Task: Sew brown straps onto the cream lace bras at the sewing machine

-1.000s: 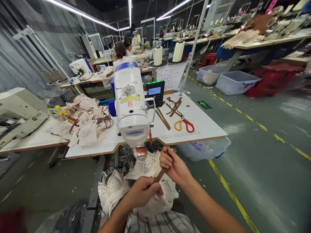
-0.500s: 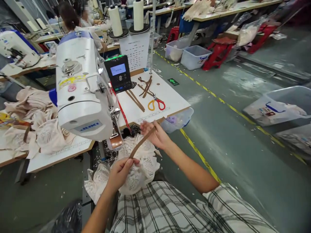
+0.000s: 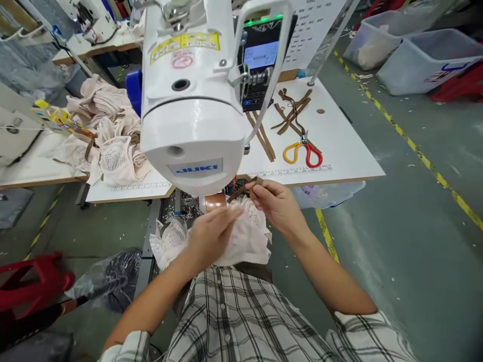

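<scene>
Three bins in view. Upper right, on the floor: translucent bin [image 3: 372,37] with a pale fabric heap inside. Right beside it, bluish bin [image 3: 430,63], contents not readable from this angle. Centre right, tucked under the edge of the surface [image 3: 350,161]: clear bin [image 3: 332,193], something purplish inside, too blurred to name.

Versus half a second back: view closer in, sewing machine [image 3: 192,100] now filling upper centre. Brown strap [image 3: 241,190] back then stretched diagonally between both hands, left pinching the low end. Now left hand [image 3: 213,236] off the strap and down on the lace garment [image 3: 249,241] in the lap, centre frame. Heavily motion-blurred, so clenched or released: cannot tell. Right hand [image 3: 277,203] moved in toward the machine's needle end.

Strap position: just below the machine head, centre frame, above the lace. Right fingers [image 3: 259,192] pinched on its right end. Remainder sticking out leftward past the fingertips, toward the machine base. No visible contact with the left fingers.

Also on the surface, right of the machine: scissors [image 3: 304,151] with orange and red handles, plus loose brown strips [image 3: 292,108], well apart from both hands. Pale garment pile [image 3: 109,146] at left.
</scene>
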{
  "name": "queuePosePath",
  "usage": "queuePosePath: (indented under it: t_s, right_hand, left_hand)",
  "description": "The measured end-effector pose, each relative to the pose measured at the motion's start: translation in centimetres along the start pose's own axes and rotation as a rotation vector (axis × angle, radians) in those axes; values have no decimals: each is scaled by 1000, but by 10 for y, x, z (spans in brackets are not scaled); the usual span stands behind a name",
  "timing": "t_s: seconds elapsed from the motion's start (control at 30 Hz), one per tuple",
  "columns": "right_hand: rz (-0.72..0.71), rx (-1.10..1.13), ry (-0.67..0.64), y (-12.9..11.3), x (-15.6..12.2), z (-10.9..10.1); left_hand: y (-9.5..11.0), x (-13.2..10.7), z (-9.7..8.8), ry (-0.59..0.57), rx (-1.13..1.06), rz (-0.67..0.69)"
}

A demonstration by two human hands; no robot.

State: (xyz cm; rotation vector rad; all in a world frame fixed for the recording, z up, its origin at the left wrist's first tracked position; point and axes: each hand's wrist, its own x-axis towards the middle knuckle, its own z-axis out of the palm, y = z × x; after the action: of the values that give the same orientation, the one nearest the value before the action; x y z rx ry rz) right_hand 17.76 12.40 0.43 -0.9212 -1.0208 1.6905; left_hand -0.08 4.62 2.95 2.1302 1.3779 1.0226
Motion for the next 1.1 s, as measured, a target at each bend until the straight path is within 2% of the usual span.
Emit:
queuePosePath:
  t_s: [0.07, 0.13, 0.27, 0.37, 0.5, 0.57, 0.67, 0.8, 0.97, 1.1]
  right_hand:
    - [-52, -173, -30, -1, 12, 3]
    - [-74, -352, -90, 1, 22, 6]
    - [-199, -550, -123, 4, 38, 15]
    - [-280, -609, -159, 3, 48, 21]
    - [-361, -672, -196, 6, 62, 27]
    - [-400, -712, -205, 8, 69, 28]
    - [-415, -758, -206, 10, 76, 27]
    - [-385, -799, -183, 4, 76, 24]
    - [-445, -900, -287, -4, 75, 25]
    - [-464, -908, -201, 4, 76, 29]
  left_hand:
    - [-16, -6, -7, 118, 222, 15]
    - [-26, -11, -10, 170, 348, -61]
    - [-30, -15, -12, 165, 397, -236]
    - [-34, -17, -18, 88, 300, -295]
    - [-48, -21, -28, -99, 76, -356]
    - [-53, -23, -30, -140, 12, -371]
    - [-53, -24, -31, -140, -69, -413]
    - [-42, -22, -31, -70, -194, -481]
    - [-29, -21, -33, -6, -299, -562]
    - [-24, -21, -31, 3, -299, -502]
